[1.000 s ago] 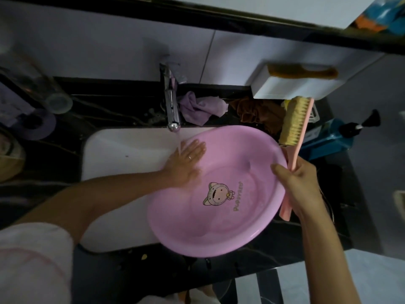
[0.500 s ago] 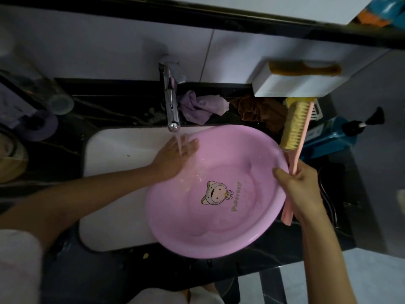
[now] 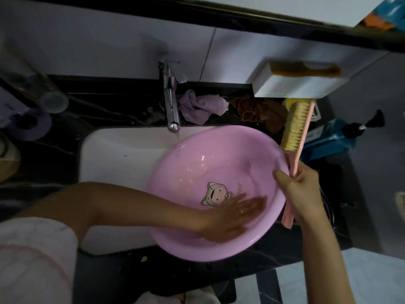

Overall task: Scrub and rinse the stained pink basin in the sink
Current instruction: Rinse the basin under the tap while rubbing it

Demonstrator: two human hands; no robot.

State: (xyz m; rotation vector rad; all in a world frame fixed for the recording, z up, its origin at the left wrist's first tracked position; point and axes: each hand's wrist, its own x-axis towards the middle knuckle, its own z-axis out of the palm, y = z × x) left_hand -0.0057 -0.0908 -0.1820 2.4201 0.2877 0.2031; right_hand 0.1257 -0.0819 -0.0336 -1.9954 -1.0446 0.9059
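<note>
While water runs from the tap (image 3: 173, 119) into the pink basin (image 3: 192, 167), tilted over the sink (image 3: 114, 159), the left hand (image 3: 232, 218) rubs its floor with fingers flat and together. This looks like rinsing (brush idle). The right hand (image 3: 300, 189), fingers wrapped around the scrub brush (image 3: 295, 132) handle, steadies the basin's rim; next, tipping the water out seems due.

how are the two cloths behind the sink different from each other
The purple cloth is pale lilac and lies right beside the tap; the brown cloth is dark rust-brown and sits further right, under the white shelf and next to the brush. The purple one looks smoother, the brown one more crumpled. Both are bunched up on the dark counter behind the sink.
</note>
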